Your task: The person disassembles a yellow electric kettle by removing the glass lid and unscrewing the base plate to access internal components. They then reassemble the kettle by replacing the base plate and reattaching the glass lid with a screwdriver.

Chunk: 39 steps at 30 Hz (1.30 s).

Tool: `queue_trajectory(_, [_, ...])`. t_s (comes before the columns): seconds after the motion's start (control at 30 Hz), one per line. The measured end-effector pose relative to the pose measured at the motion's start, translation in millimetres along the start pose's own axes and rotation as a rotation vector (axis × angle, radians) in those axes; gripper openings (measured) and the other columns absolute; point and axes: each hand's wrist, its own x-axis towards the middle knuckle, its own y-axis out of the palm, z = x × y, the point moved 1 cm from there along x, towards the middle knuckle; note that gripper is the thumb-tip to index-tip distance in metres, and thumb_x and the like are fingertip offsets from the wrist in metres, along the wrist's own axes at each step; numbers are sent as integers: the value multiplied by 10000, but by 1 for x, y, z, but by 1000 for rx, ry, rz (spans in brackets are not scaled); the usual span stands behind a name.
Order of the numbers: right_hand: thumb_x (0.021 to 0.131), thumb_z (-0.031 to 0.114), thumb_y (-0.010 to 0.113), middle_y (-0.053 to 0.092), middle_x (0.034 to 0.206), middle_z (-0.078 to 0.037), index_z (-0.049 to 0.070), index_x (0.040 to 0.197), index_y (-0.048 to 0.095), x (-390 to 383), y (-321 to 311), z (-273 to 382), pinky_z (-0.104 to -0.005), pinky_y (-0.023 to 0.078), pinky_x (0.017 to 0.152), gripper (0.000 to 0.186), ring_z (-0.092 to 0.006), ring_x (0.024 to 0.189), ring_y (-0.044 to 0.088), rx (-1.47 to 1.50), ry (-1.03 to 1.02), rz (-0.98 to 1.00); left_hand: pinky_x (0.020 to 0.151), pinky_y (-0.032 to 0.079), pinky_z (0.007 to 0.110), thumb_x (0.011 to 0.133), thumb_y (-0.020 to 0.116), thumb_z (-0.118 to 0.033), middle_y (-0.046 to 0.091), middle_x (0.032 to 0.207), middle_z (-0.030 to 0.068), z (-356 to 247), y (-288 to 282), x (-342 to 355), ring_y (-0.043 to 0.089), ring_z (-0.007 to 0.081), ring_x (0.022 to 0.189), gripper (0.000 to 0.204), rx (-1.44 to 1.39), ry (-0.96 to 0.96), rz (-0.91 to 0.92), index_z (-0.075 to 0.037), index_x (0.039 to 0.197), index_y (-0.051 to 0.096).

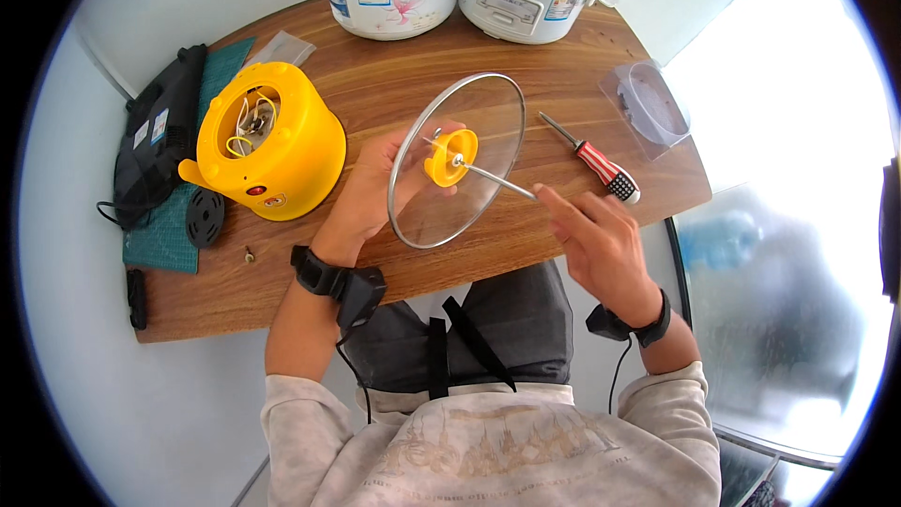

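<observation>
A round clear glass lid [494, 109] with a metal rim is held up on edge above the table. At its middle is a yellow knob [464, 143], hollow on the side I see. My left hand [383, 167] grips the knob from the left, fingers partly seen through the glass. My right hand [601, 239] pinches a thin metal rod [502, 182]. The rod's far end meets the small silver piece at the knob's centre. Whether the rod has a handle inside my right hand is hidden.
A yellow appliance base [314, 155] with exposed wires stands left, beside a black slotted disc [205, 217]. A black device [160, 141] lies on a green mat [167, 249]. A screwdriver [601, 166] and clear plastic tray [652, 108] lie right. Two white rice cookers [392, 11] stand behind.
</observation>
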Motion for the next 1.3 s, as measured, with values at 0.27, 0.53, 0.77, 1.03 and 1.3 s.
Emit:
queue_trajectory(0.27, [979,129,643,655,788,-80,2,1337,600,-12,23,19,-278,480,580,382,-155,584,590,814,395,154,962,538,294,825,762,54,665,1222,62,5,-7,2,643,172,1093,484,-41,15,-14,-61,1280,642])
queue_trajectory(0.53, [1064,257,533,608,787,-41,-57,1355,563,-4,18,27,-218,448,579,429,-83,603,553,1428,609,291,908,522,266,925,619,83,679,1186,64,3,-10,4,637,128,1033,364,248,212,-19,-21,1274,629])
queue_trajectory(0.77, [1042,214,572,613,793,-50,-33,1334,590,1,24,15,-240,451,588,384,-111,618,561,1330,574,226,928,544,298,938,652,-12,668,1234,85,-4,-1,4,655,175,1076,382,-9,70,-67,-32,1313,589])
queue_trajectory(1.03, [788,98,771,591,797,-63,196,1246,712,6,13,3,-336,475,678,472,-244,674,564,70,17,-172,906,605,393,980,609,-103,607,1322,111,12,-12,1,633,244,1160,466,-520,-140,8,-17,1421,487])
queue_trajectory(1.3, [695,-18,706,549,869,-28,232,1240,719,10,11,-5,-381,439,852,600,-204,808,567,-302,-91,-286,816,617,404,965,657,-205,546,1396,130,19,-15,2,599,242,1199,455,-530,-193,43,-42,1371,532])
